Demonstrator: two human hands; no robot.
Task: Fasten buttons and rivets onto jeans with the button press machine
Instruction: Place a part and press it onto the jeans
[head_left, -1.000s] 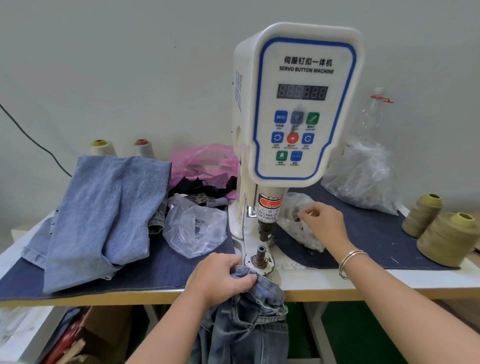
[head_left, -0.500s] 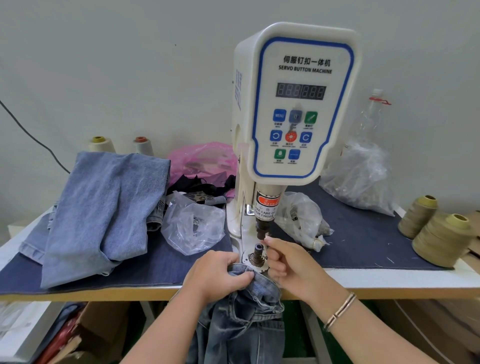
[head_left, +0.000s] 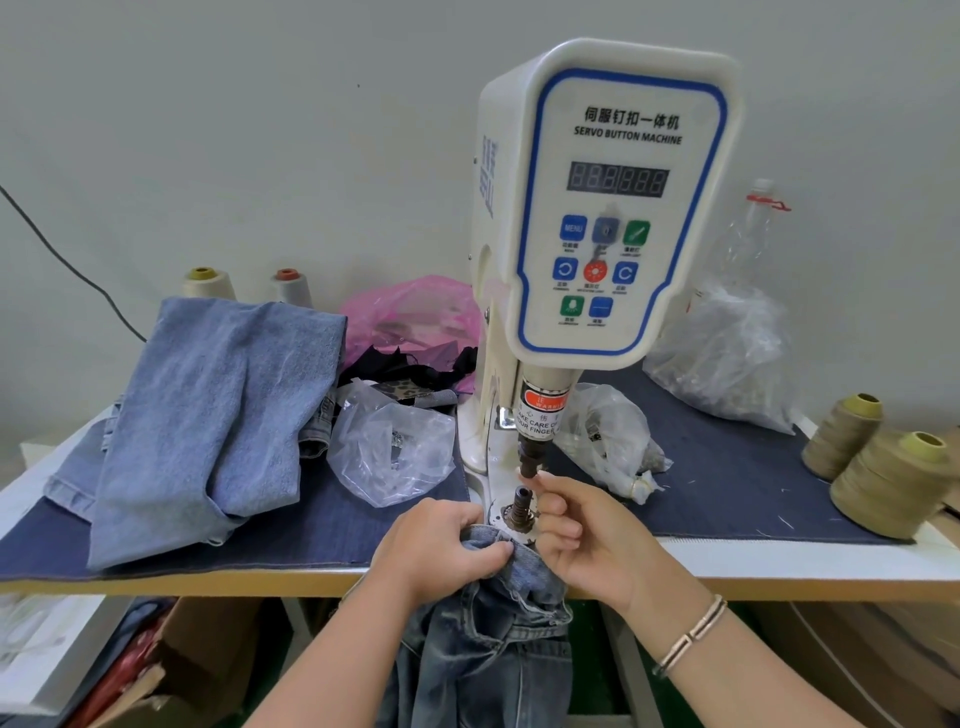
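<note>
head view: the press (head_left: 597, 208), a white servo button machine with a blue-edged panel, stands on the table (head_left: 779, 566) at the middle, its punch (head_left: 531, 460) hanging just above the lower die (head_left: 521, 512). the left hand (head_left: 441, 551) grips the jeans (head_left: 498, 639) by the waistband, fingers curled round the denim at the table's front edge, just beside the die; the rest of the jeans hangs down below the table. the right hand (head_left: 592, 540) is raised at the right of the die, thumb and forefinger pinched together at the punch tip; what they pinch is too small to tell, and the other fingers are curled. a bracelet (head_left: 691, 634) sits on the right wrist. a dark blue cloth (head_left: 727, 478) covers the table top. on the left lies a folded pale denim piece (head_left: 218, 415). a clear bag (head_left: 395, 452) of small metal parts lies just left of the press base, another bag (head_left: 613, 436) just right of it, behind the right hand. a pink bag (head_left: 415, 317) sits behind, against the wall. a large clear bag (head_left: 727, 353) and a plastic bottle (head_left: 753, 228) stand to the right rear. two olive thread cones (head_left: 883, 478) stand at the far right, two pale cones (head_left: 208, 283) at the back left.
</note>
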